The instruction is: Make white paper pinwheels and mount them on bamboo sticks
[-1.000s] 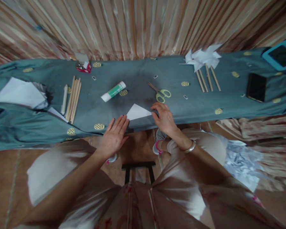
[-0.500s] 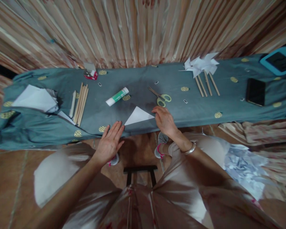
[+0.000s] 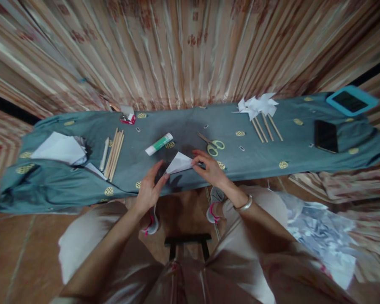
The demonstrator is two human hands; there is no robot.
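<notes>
A white paper folded into a triangle is in front of me near the table's front edge, its lower edge tilted up a little. My right hand pinches the right corner between thumb and fingers. At the left corner is my left hand, thumb at the paper's tip and fingers spread apart; whether it grips the corner is hard to see. Just behind the paper lie a green and white glue stick and a pair of scissors with pale green handles.
Left on the cloth-covered table are stacked paper sheets, wooden sticks, a white stick and a red box. To the right lie paper pinwheels, a black phone and a blue-framed tablet. Paper scraps fill a bag below.
The paper has been lifted from lying flat and tilted. My left hand has turned from flat on the cloth to the paper's left corner; my right hand has shifted slightly left. The view has tilted upward.
</notes>
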